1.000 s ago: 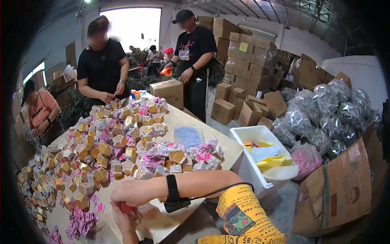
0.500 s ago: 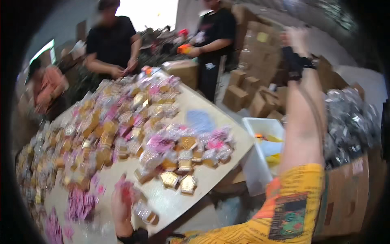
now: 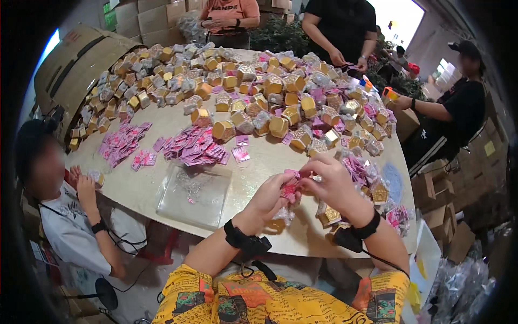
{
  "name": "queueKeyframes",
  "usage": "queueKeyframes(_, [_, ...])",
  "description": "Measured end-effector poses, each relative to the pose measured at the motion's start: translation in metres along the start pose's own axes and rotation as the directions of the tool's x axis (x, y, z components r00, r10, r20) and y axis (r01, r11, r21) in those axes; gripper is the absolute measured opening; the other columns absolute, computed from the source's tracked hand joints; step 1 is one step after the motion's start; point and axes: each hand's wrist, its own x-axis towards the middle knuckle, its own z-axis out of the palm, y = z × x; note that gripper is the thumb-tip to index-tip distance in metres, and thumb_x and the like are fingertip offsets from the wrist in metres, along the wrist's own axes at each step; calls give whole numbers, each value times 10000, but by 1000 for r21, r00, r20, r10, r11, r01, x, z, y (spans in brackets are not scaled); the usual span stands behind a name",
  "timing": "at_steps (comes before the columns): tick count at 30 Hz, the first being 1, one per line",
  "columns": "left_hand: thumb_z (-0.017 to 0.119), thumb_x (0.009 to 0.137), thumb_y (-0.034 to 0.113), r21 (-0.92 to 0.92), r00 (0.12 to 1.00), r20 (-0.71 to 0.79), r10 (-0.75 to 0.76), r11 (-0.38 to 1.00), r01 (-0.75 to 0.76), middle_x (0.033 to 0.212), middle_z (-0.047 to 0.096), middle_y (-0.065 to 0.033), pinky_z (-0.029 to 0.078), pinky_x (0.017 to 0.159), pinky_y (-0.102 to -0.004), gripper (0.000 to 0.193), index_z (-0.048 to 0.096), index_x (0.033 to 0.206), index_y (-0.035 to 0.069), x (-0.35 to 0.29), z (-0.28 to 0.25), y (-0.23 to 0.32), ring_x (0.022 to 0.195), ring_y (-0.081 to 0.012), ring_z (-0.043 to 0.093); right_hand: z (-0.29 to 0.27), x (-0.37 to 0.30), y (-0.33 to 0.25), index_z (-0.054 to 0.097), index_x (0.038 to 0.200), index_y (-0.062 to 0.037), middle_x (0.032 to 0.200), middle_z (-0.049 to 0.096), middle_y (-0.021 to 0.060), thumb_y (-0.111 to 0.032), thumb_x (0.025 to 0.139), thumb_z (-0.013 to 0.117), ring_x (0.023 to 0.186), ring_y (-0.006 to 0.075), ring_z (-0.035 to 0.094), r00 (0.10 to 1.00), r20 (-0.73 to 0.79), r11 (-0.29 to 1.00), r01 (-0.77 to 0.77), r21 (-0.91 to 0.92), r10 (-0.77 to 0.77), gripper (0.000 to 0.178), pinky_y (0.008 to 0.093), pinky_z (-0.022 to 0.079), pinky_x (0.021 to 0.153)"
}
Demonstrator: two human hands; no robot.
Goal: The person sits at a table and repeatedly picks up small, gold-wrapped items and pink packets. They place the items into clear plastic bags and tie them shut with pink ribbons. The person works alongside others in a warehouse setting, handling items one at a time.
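Observation:
Near the table's front edge, my left hand (image 3: 263,201) is closed around a small pink packet (image 3: 290,189). Clear plastic wrap (image 3: 283,217) shows just under its fingers; what is inside cannot be made out. My right hand (image 3: 339,186) comes in from the other side, its thumb and fingertips pinched at the packet's upper edge. Beyond both hands lie many gold faceted boxes (image 3: 278,127), a lot of them in clear wrap. Left of my hands is a heap of flat pink packets (image 3: 195,148), with a second heap (image 3: 124,141) farther left.
A shallow clear tray (image 3: 218,208) with small bits lies left of my hands. At the right are a blue sheet (image 3: 393,182) and a white bin (image 3: 427,254) below the table edge. A large carton (image 3: 67,62) leans at the left. Several co-workers surround the table.
My right arm has come from far out at the right back over the table. Both hands now meet at the pink packet. The view has swung left.

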Motion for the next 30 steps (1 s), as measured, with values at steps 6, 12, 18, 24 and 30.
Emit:
queueKeyframes(6, [441,957,344,300,998,39,-38,954,25,786,582,-50,441,566,-208,337,537,925,23,-8,-15,-3,639,-80,546,31,10,15,580,800,-19,792,559,116,-36,696,653,726,274,578,983,185,971,-49,235,5,128,345,477,650])
queueKeyframes(12, [439,957,243,84,1000,-7,-22,996,23,811,572,-45,473,590,-221,312,492,1166,18,-18,-13,1,679,-96,564,-11,80,99,649,943,-10,845,650,115,-159,741,675,746,185,611,906,256,936,-351,13,337,253,308,488,680])
queueKeyframes(18, [313,942,528,-59,998,-57,25,998,-28,786,564,-35,467,562,-240,555,507,1180,66,-19,-22,3,638,-108,548,25,116,110,655,872,15,737,654,77,-155,723,691,666,151,603,773,537,888,-451,90,338,229,287,477,610])
queueKeyframes(24, [208,922,606,-121,982,-184,45,990,-68,764,585,-54,443,532,-240,663,558,1039,55,-19,-42,4,611,-131,547,37,104,12,651,819,-22,768,611,83,-146,723,701,720,198,607,729,684,982,-108,154,-27,164,314,475,640])
queueKeyframes(30, [235,943,561,-130,996,-91,-19,991,7,761,592,-79,452,539,-254,614,560,954,40,-10,-38,1,616,-151,559,43,71,1,627,813,-30,818,591,104,-98,682,666,754,279,598,826,563,998,47,-31,-21,152,364,483,663])
